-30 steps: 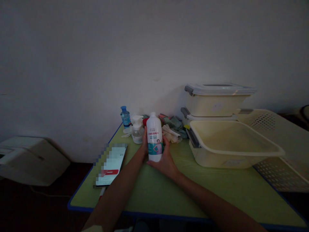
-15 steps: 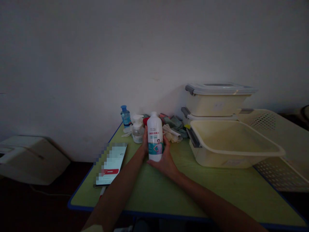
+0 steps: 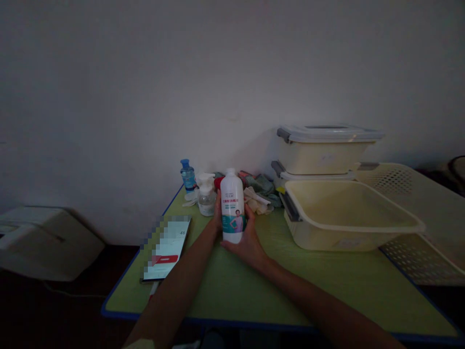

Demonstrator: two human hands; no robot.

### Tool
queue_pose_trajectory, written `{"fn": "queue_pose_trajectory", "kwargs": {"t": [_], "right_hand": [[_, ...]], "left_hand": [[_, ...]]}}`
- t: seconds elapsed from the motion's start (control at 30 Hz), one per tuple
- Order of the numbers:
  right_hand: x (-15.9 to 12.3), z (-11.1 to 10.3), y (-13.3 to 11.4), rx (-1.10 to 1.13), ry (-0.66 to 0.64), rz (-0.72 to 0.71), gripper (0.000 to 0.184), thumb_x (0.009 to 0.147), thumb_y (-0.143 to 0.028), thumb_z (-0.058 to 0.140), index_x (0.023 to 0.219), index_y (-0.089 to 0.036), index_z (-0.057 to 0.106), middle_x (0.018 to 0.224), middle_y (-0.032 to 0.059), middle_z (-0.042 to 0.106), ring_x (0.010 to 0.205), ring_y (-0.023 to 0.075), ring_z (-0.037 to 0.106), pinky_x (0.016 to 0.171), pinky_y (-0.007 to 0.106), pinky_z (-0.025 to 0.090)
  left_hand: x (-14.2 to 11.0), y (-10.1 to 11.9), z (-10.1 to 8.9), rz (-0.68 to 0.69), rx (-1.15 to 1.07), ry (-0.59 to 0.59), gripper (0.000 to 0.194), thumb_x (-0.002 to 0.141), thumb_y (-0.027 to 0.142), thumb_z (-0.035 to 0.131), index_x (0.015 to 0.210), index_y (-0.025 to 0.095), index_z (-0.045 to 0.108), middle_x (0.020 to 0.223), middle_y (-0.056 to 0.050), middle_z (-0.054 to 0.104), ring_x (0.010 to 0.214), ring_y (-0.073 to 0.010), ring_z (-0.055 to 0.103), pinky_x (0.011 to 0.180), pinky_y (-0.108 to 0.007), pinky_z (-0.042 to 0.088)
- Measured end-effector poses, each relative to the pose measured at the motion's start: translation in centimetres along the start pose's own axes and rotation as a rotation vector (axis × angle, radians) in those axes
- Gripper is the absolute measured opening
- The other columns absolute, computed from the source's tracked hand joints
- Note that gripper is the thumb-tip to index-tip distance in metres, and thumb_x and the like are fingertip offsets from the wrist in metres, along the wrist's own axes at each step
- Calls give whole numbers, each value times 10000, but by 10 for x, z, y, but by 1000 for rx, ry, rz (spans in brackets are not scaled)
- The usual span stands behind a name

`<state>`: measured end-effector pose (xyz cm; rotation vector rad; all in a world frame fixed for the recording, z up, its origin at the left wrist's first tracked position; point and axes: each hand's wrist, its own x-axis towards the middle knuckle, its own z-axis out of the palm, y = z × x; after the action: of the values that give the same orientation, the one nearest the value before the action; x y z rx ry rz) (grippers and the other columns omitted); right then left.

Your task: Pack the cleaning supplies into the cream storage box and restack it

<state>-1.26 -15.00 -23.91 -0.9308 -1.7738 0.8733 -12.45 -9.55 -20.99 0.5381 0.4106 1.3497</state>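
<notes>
A white bottle with a green and red printed label stands upright between my two hands, its label facing me. My left hand closes on its left side, the fingers mostly hidden behind it. On the right side and low down, my right hand wraps round it, thumb near the base. Just behind to the left are a clear pump bottle with a white top and a blue bottle. A pile of cloths lies behind the white bottle.
A tablet with a lit screen lies at the left of the green table. To the right stand an open cream bin, a lidded box behind it and a perforated basket. A white case sits beyond the table's left edge.
The number on the tablet screen has gone from 45 to 46. The view has shifted very slightly; both hands keep the same hold on the bottle.
</notes>
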Motion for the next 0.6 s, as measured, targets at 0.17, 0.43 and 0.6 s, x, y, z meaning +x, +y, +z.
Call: {"fn": "queue_pose_trajectory", "kwargs": {"t": [0.17,0.43,0.6], "right_hand": [[0,-1,-3,-11,-1,4,1128,512,-264,757,1363,-235,17,1394,167,270,1271,299,334,1010,476,346],[-2,-2,1,-28,63,-133,1048,519,-228,752,1347,-236,109,1393,148,278,1277,312,315,1037,483,319],[-5,-4,1,-55,110,-250,1001,538,-221,743,1340,-264,145,1368,135,315,1260,328,339,1022,499,337]], "left_hand": [[4,-3,-8,-3,-4,-4,496,646,626,581,843,171,614,679,-30,662,668,-213,647,601,-324,534],[-2,-2,-2,-89,31,-49,619,584,700,568,850,142,609,722,-61,669,697,-233,649,618,-343,529],[-5,-1,5,-19,81,-90,670,531,724,583,890,159,608,742,-55,664,731,-234,645,653,-340,524]]}}
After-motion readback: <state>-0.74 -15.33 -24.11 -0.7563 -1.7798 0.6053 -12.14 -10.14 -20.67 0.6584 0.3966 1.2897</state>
